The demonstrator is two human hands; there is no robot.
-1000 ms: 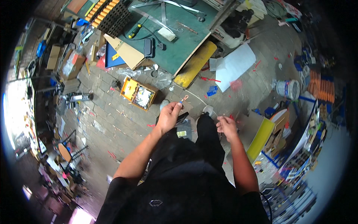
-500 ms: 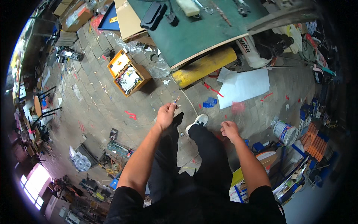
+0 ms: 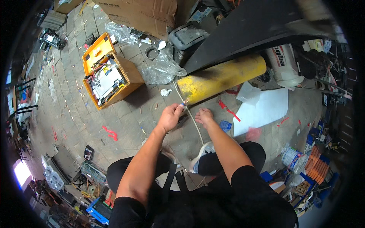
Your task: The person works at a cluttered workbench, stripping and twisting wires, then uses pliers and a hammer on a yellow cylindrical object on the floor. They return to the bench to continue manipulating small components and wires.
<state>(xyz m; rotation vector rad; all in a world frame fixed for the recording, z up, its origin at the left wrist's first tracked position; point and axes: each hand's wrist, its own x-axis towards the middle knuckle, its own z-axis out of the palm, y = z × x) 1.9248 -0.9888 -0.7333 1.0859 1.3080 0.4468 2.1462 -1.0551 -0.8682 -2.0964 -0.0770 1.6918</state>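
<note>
My left hand (image 3: 175, 112) grips a small copper-coloured terminal with a blue sleeve (image 3: 185, 102), held up in front of a dirty yellow cylinder (image 3: 224, 78). My right hand (image 3: 203, 116) is just to its right, fingers loosely bent and apart, with nothing visible in them. A pale cable (image 3: 198, 131) runs along the paved floor beside that hand and between my feet. An open orange toolbox (image 3: 131, 81), crammed with small parts, stands at the upper left. Crumpled clear plastic (image 3: 159, 70) lies between box and cylinder.
A black panel (image 3: 247, 26) overhangs the cylinder. A cardboard box (image 3: 140, 15) is behind the toolbox. A white sheet (image 3: 266, 112), red scraps and a white machine body (image 3: 285, 66) are at right. A bucket (image 3: 294, 159) and orange stacked pieces (image 3: 315, 165) sit lower right.
I have come lower, knees now bent, and closer to the cylinder and toolbox. My right hand has moved forward and left toward my left hand, which still grips the terminal.
</note>
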